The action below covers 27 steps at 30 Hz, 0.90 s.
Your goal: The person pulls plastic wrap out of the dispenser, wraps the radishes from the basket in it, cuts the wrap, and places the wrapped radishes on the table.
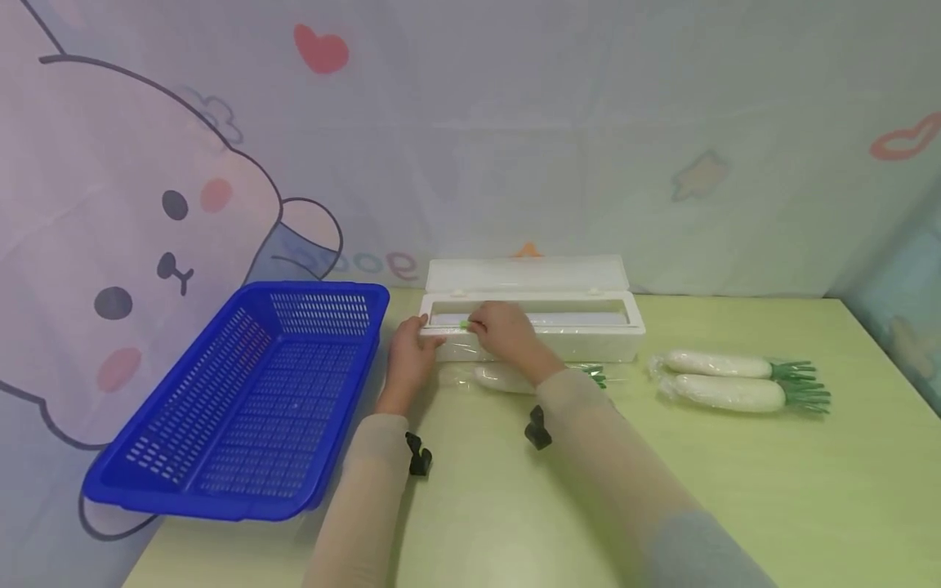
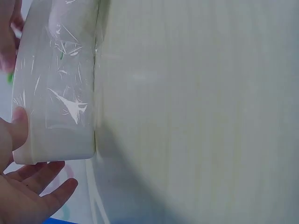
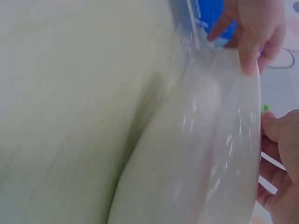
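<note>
A white cling film dispenser (image 1: pixel 588 347) stands by the wall with its lid (image 1: pixel 525 275) raised and a film roll (image 1: pixel 577 318) inside. My left hand (image 1: pixel 410 359) holds the dispenser's left end, thumb on its front edge and fingers at the end face. On the top edge, my right hand (image 1: pixel 510 335) pinches a small green slider (image 1: pixel 464 324). Clear film (image 2: pixel 70 102) drapes down the front over a white radish (image 1: pixel 503 378) with green stems, which lies on the table before the dispenser, partly hidden by my right arm.
To the left is a blue plastic basket (image 1: pixel 345 408) with perforated walls. Two film-wrapped white radishes, a rear one (image 1: pixel 724 364) and a front one (image 1: pixel 731 393), lie on the right of the yellow-green table (image 1: pixel 772 490). A printed cloth (image 1: pixel 515 163) hangs behind.
</note>
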### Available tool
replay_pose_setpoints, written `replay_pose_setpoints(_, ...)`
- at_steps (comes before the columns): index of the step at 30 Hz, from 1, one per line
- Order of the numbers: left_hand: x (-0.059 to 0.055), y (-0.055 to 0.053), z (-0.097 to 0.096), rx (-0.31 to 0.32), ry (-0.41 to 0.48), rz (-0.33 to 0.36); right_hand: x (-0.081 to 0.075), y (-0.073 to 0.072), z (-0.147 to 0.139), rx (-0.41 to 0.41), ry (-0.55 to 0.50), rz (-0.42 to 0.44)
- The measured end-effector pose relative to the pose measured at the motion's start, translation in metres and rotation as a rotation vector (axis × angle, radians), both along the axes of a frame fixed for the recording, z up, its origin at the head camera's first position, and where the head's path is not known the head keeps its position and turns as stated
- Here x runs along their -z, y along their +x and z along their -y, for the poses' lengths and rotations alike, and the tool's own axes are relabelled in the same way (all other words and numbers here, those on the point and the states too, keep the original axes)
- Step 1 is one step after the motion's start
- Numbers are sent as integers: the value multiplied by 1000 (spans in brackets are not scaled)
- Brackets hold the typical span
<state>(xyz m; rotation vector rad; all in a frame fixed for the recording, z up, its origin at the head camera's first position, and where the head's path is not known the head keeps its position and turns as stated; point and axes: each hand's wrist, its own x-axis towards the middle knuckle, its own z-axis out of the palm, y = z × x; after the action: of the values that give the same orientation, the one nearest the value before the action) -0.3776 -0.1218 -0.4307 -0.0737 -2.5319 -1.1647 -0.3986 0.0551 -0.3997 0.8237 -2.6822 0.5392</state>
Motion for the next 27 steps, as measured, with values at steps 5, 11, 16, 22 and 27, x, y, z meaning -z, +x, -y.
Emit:
replay_pose_setpoints(5, -3, 1, -1, -15, 6, 16, 3, 6, -58, 13, 19, -86)
replay_pose_setpoints(11, -7, 2, 0, -18, 25, 42, 7, 14, -130, 76, 25, -147)
replay_pose_setpoints(16, -6, 0, 2, -18, 8, 61, 8, 23, -182, 161, 5, -111)
replay_pose_setpoints(22, -6, 0, 5, -13, -14, 82, 7, 33, -207, 188, -61, 43)
replay_pose_setpoints(27, -6, -1, 2, 1, -21, 94, 7, 36, -211, 192, -92, 78)
